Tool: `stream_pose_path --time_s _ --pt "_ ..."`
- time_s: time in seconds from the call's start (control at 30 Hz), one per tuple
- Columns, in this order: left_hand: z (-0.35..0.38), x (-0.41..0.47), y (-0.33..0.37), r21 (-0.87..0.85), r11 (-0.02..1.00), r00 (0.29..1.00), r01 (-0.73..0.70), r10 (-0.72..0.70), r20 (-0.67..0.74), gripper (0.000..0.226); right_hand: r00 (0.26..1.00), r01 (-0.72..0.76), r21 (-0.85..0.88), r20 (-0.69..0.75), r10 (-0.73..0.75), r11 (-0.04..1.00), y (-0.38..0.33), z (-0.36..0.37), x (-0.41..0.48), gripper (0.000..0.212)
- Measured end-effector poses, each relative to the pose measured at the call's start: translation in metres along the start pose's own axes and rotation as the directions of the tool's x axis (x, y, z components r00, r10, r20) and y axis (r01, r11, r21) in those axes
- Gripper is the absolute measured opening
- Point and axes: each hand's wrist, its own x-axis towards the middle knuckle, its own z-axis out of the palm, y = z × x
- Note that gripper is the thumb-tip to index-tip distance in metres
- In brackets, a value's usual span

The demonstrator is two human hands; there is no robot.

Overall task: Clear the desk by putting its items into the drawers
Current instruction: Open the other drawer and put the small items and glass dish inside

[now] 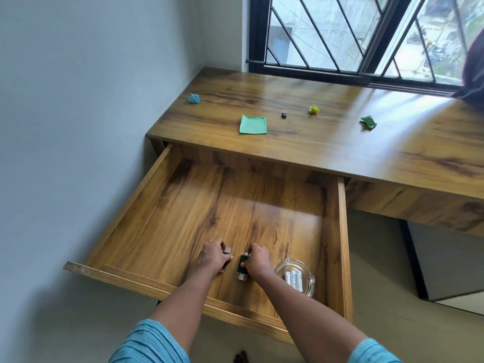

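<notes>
In the head view both arms reach down into the open drawer (pixel 341 231), which is pulled out from under the worktop (pixel 340 142). The left hand (pixel 213 258) has its fingers (pixel 219 244) curled around a small silver-ended stick (pixel 227 250), which pokes out just past the knuckles; it is blurred. Just to the right, the right hand (pixel 258 259) has its fingers (pixel 253 249) curled on a black stick (pixel 239 272), whose length runs back along the drawer floor toward the person. Whether either stick is lifted or lying on the wood I cannot tell. Just right of the right fingers, inside the drawer, sits a glass dish (pixel 305 290) with white batteries (pixel 293 279) in it. Well beyond both sets of fingers, on the worktop, lie a blue paper wad (pixel 194 98), a flat green note (pixel 253 124), a tiny black object (pixel 284 114), a yellow paper wad (pixel 314 109) and a green paper wad (pixel 368 123).
</notes>
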Motion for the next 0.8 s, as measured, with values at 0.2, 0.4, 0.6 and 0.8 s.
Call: stream_pose_path --time_s 0.2,0.4,0.6,0.8 --pt "-0.013 0.001 0.003 -0.021 1.000 0.999 -0.017 0.017 -0.031 0.039 0.992 0.039 -0.007 -0.119 -0.039 0.999 -0.016 -0.014 0.006 0.021" --pt "-0.050 0.030 0.058 -0.051 0.995 0.980 -0.089 0.078 -0.181 0.034 0.942 0.114 0.043 -0.322 -0.094 0.993 -0.038 -0.078 0.041 0.015" --pt "-0.080 0.084 0.149 -0.080 0.959 0.930 -0.273 0.241 -0.279 0.031 0.865 0.146 0.012 -0.487 -0.122 0.989 -0.061 -0.168 0.107 0.021" --pt "-0.113 0.150 0.227 -0.006 0.904 0.846 -0.428 0.398 -0.355 0.031 0.821 0.191 -0.042 -0.541 -0.183 0.981 -0.093 -0.237 0.211 0.027"
